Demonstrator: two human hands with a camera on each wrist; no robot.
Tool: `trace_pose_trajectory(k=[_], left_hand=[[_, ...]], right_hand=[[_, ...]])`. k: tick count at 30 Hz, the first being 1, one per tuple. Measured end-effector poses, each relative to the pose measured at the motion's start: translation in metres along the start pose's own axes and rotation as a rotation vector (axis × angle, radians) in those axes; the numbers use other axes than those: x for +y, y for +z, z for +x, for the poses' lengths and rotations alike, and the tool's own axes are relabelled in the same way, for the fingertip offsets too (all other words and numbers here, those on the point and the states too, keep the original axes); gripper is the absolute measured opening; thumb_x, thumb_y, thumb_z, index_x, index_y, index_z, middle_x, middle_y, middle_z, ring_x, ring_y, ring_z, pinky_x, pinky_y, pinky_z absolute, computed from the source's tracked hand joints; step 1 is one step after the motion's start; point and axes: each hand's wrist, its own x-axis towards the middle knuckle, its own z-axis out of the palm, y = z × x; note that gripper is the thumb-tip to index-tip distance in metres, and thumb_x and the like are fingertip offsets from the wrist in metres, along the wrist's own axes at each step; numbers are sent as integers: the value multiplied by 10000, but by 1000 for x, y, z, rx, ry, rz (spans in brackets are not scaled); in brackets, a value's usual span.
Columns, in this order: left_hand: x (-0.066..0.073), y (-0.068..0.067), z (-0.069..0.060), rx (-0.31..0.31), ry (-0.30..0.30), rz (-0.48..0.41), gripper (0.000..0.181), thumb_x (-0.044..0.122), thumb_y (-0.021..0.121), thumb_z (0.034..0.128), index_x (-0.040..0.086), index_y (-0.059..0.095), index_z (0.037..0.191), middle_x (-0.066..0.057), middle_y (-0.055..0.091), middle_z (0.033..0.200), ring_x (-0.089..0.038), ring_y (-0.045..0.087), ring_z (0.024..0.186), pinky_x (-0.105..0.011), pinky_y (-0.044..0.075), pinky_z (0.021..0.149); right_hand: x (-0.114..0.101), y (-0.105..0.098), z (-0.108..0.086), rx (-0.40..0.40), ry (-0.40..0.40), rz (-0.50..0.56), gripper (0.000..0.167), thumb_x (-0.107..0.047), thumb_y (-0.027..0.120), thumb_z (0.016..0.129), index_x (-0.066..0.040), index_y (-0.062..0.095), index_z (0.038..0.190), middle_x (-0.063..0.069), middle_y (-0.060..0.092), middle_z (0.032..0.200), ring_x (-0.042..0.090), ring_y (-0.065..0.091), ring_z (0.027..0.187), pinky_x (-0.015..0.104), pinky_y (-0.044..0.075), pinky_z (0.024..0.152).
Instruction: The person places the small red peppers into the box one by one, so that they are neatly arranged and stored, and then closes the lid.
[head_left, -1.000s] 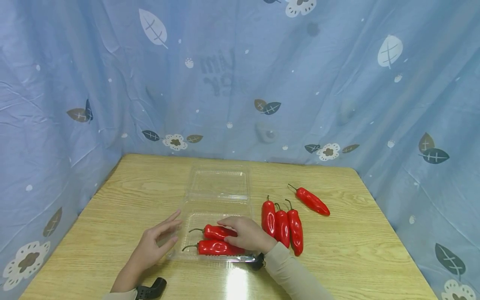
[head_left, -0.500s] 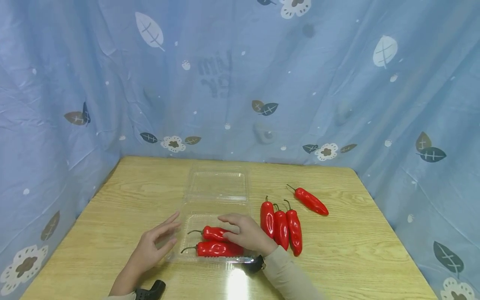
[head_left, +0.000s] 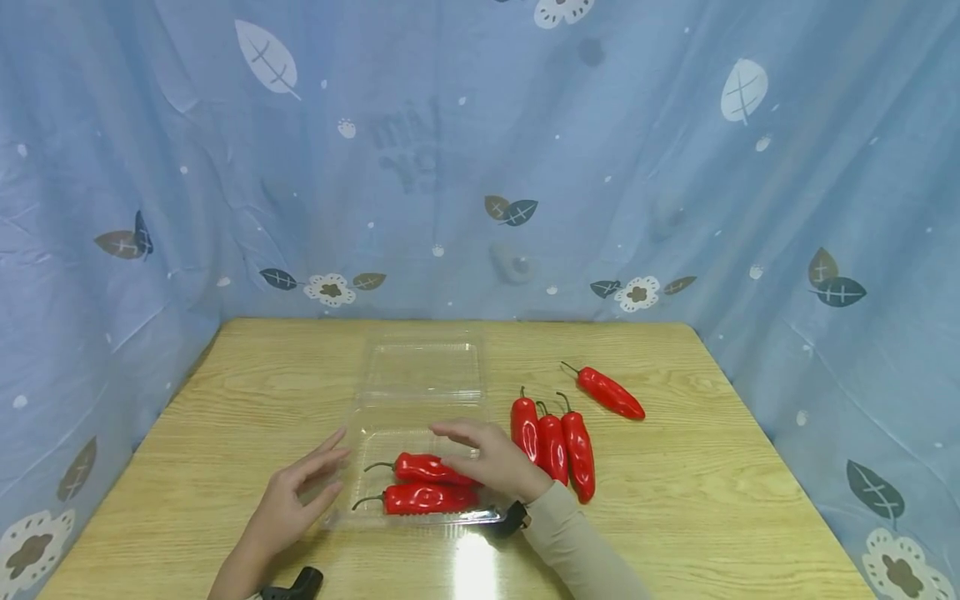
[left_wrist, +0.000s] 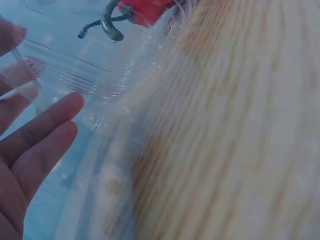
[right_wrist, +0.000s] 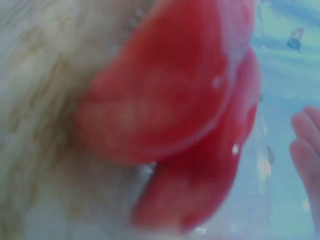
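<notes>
Left hand [head_left: 288,502], right hand [head_left: 497,460] relaxed, gripping nothing; box [head_left: 401,440] holds two peppers [head_left: 429,499]. Likely packing; next probably needs another pepper [head_left: 553,450].

The container [head_left: 380,442] has room behind two peppers [head_left: 431,499].

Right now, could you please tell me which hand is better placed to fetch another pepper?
Probably the right hand, beside the three grouped peppers; the left hand is farther off, across the container.
</notes>
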Motion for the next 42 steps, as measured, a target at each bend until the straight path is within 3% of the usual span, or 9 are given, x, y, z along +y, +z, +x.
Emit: trace_pose_trajectory(k=[12, 18, 21, 25, 30, 36, 42], left_hand=[[2, 0, 1, 12, 16, 18, 411, -107, 672, 786, -55, 604, 1188, -263, 475, 1377, -18, 571, 1124, -85, 482, 881], [2, -1, -2, 1, 11, 17, 414, -102, 672, 791, -55, 599, 1196, -265, 466, 1384, -13, 561, 1136, -105, 493, 882], [3, -2, -3, -4, 9, 17, 412, -95, 670, 798, -51, 597, 1201, -258, 465, 1389, -4, 553, 1141, -107, 491, 885], [3, -3, -2, 0, 15, 14, 418, -98, 669, 798, -48, 595, 1206, -259, 461, 1392, 0, 544, 1149, -100, 483, 892], [4, -3, -1, -5, 6, 10, 422, -97, 667, 801, -44, 592, 1212, -259, 454, 1397, -3, 541, 1153, -107, 481, 902], [6, -1, 1, -10, 3, 19, 412, -85, 666, 807, -44, 594, 1211, -244, 465, 1397, -22, 554, 1149, -114, 489, 897], [5, -1, 1, -3, 4, 31, 413, -80, 679, 799, -45, 600, 1203, -248, 476, 1387, -43, 569, 1140, -100, 485, 891]], right_hand=[[-13, -31, -11, 125, -114, 59, 460, -56, 639, 890, -53, 529, 1337, 97, 552, 1364, 227, 503, 1270, 329, 432, 1061], [-14, -53, -20, 191, -85, 55, 476, -44, 627, 896, -19, 497, 1354, 143, 542, 1363, 290, 508, 1257, 418, 429, 1055], [-13, -65, -24, 223, -66, 67, 479, -51, 623, 901, -26, 491, 1361, 147, 535, 1369, 313, 501, 1257, 366, 437, 1056], [-9, -84, -33, 294, -76, 86, 487, -30, 628, 892, -28, 493, 1360, 161, 527, 1372, 293, 498, 1259, 212, 429, 1040], [0, -112, -48, 427, -97, 84, 477, 30, 620, 877, 30, 497, 1338, 261, 508, 1351, 124, 516, 1250, 171, 433, 1015], [15, -141, -71, 576, 23, 51, 457, -60, 625, 904, -12, 510, 1344, 193, 535, 1354, 8, 531, 1197, 126, 470, 942], [41, -157, -92, 642, 133, 3, 471, -143, 617, 924, -27, 494, 1364, 230, 496, 1380, -73, 502, 1174, 69, 407, 978]])
